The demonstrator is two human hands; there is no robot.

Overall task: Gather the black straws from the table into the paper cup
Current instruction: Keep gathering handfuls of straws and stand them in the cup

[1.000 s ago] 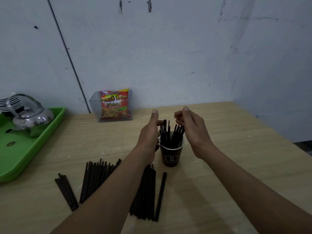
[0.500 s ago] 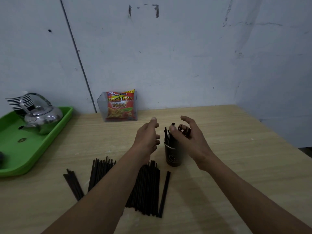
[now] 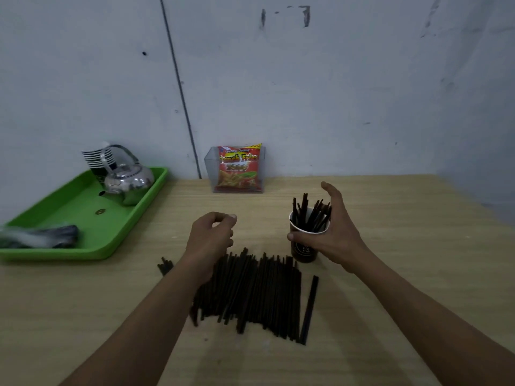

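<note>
A dark paper cup (image 3: 303, 253) stands on the wooden table right of centre, with several black straws (image 3: 305, 215) upright in it. My right hand (image 3: 338, 240) wraps it: the thumb lies on the cup's left wall and the fingers rest against the straw tops on the right. A wide pile of black straws (image 3: 259, 291) lies flat in front of the cup. One straw (image 3: 308, 310) lies apart at the pile's right, and a small bunch (image 3: 165, 266) at its left. My left hand (image 3: 210, 240) hovers over the pile's far left end, fingers curled, nothing in it.
At the left sits a green tray (image 3: 83, 250) holding a steel kettle (image 3: 128, 179), stacked cups (image 3: 94, 156) and a dark blurred bundle (image 3: 41, 236). A clear box with a snack bag (image 3: 239, 169) stands against the back wall. Walls close off the back and right.
My left hand has drawn away from the cup, leftward and down over the pile. My right hand has dropped from above the straw tops and closed around the cup.
</note>
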